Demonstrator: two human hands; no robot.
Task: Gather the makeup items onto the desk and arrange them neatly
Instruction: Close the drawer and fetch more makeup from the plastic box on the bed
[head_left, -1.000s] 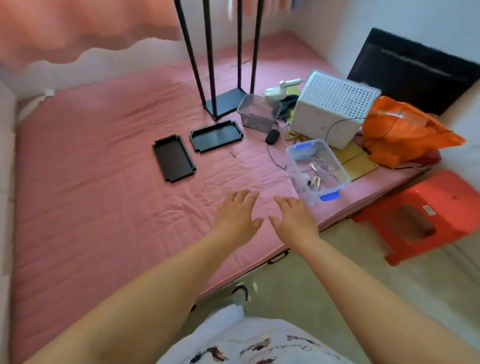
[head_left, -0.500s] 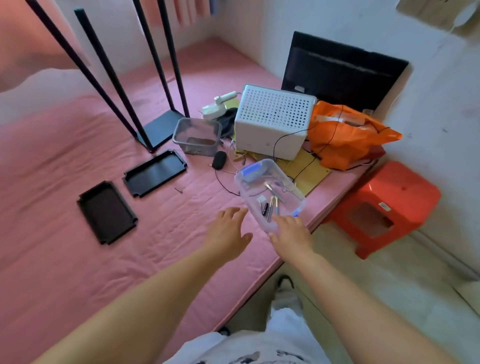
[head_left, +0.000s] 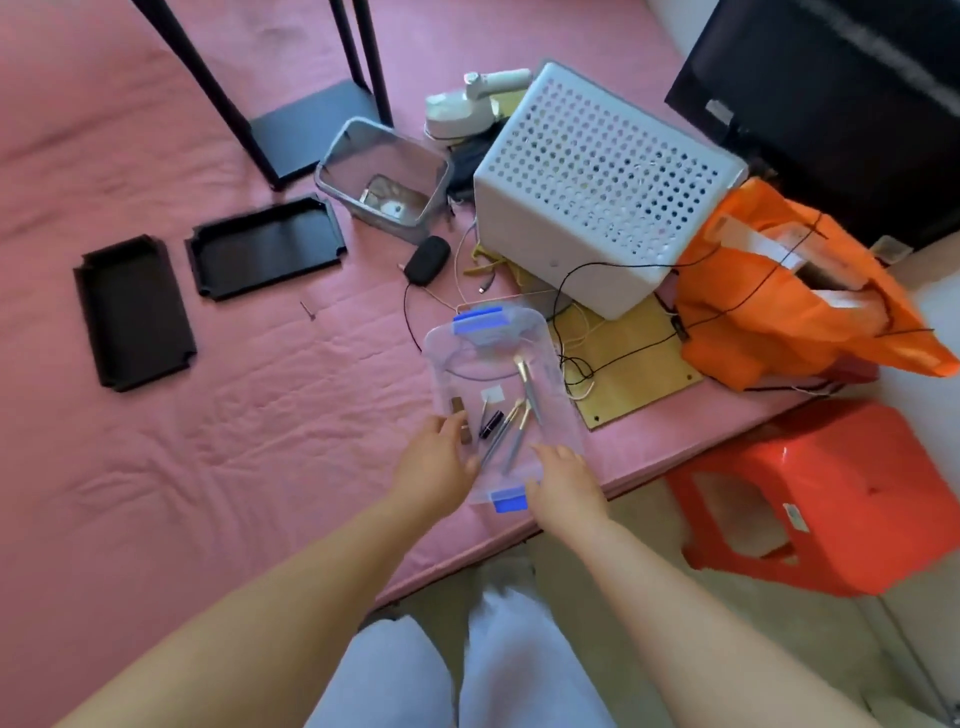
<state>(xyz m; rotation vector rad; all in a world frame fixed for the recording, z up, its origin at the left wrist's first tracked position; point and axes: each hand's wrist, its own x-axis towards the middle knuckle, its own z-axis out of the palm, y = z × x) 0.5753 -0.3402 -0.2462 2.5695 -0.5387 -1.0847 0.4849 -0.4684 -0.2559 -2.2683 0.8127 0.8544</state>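
Two hands on a clear box (head_left: 498, 364) of makeup brushes (head_left: 519, 431), left hand (head_left: 434, 475) and right hand (head_left: 566, 491) gripping its near end

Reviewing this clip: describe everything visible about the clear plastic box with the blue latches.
The clear plastic box with blue latches is a rectangular, see-through, lidless container with rounded corners and one blue latch at each short end. It sits on the pink quilted mattress near its edge, its long axis running away from the person. Inside lie several slim makeup brushes, a dark lipstick tube and a brownish tube. The left hand touches its near-left side; the right hand touches the near-right corner.
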